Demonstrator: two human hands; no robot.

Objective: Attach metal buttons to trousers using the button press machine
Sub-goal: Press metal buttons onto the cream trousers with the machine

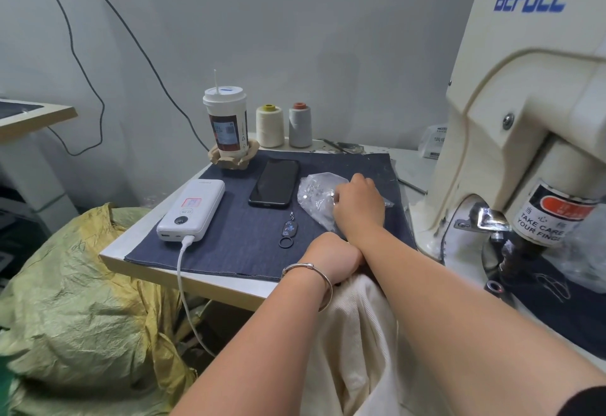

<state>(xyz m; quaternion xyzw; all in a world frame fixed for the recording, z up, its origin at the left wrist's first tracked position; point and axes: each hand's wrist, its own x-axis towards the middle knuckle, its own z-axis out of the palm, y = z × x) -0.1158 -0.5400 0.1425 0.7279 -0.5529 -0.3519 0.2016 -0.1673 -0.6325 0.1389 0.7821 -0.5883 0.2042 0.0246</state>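
We see the right hand (359, 201) reaching into the clear bag of metal buttons (319, 196) on the denim mat (229, 232), fingers curled into the plastic; the left hand (331, 258), crossed under the right forearm, grips the cream trousers (357, 333) at the table edge; the button press machine (524, 140) stands at right, apart from both hands

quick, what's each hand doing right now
Left hand: fingers curled, gripping the cream trousers at the table edge.
Right hand: reaching into the clear bag of buttons; fingertips hidden, grip cannot be told.
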